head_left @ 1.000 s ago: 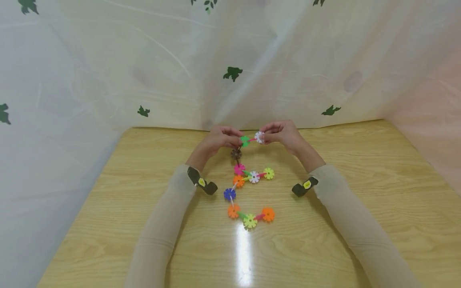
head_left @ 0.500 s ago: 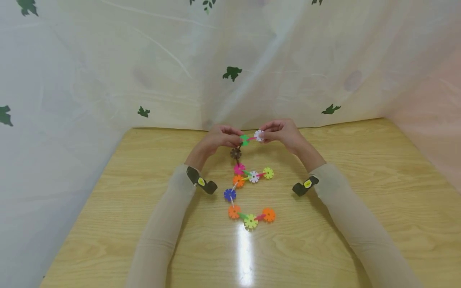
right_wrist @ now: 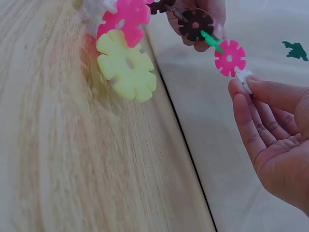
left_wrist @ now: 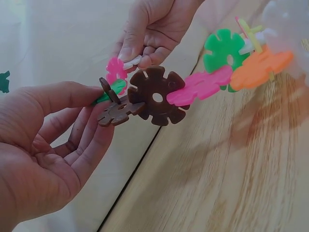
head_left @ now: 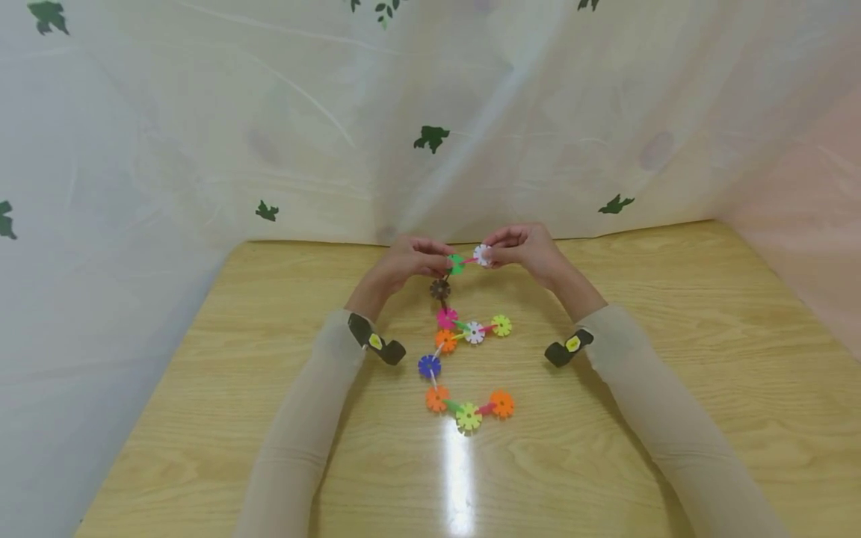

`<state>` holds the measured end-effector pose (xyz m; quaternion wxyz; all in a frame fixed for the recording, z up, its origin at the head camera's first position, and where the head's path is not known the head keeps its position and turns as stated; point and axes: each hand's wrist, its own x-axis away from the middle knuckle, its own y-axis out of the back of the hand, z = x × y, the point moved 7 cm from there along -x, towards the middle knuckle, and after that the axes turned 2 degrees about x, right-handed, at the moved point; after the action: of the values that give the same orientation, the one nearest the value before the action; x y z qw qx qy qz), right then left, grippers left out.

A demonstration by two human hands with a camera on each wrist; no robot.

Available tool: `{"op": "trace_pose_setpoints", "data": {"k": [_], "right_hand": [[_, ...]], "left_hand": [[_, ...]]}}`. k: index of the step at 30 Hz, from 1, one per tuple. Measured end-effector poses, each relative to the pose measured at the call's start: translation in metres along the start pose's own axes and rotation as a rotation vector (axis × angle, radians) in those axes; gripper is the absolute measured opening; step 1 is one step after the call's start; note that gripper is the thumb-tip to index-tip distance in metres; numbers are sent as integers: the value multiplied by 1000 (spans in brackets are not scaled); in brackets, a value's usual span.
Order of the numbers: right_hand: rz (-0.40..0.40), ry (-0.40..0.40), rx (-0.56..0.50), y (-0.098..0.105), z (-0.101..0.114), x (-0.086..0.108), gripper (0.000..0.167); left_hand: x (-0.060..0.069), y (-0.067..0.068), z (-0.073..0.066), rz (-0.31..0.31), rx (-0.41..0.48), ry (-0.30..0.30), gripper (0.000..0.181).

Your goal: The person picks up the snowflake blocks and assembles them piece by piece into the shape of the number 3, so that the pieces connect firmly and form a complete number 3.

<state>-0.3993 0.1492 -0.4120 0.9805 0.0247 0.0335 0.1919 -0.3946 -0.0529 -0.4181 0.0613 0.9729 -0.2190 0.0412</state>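
My left hand (head_left: 406,263) pinches a green snowflake disc (head_left: 457,264) at the far end of a chain of notched plastic discs. Across from it, my right hand (head_left: 528,248) holds a white snowflake disc (head_left: 480,255) between thumb and fingers. A pink disc (right_wrist: 230,58) seen nearly edge-on in the head view links the green and white ones. Brown discs (left_wrist: 157,96) hang on from the green one, running down to a pink disc (head_left: 447,318). From there the chain continues toward me through orange and blue discs (head_left: 429,366), with side branches pointing right.
The wooden table (head_left: 269,336) carries the lower chain, which ends in a yellow-green disc (head_left: 468,416) and an orange disc (head_left: 501,404). Behind the table's far edge hangs a pale curtain (head_left: 323,149) with leaf prints. Black straps with cameras (head_left: 569,347) sit on both wrists.
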Motion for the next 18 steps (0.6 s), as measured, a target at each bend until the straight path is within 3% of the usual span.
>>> {"op": "trace_pose_setpoints", "data": {"k": [18], "right_hand": [[1, 2, -65, -1, 0, 0, 18]], "left_hand": [[2, -2, -5, -38, 10, -23, 25]]}}
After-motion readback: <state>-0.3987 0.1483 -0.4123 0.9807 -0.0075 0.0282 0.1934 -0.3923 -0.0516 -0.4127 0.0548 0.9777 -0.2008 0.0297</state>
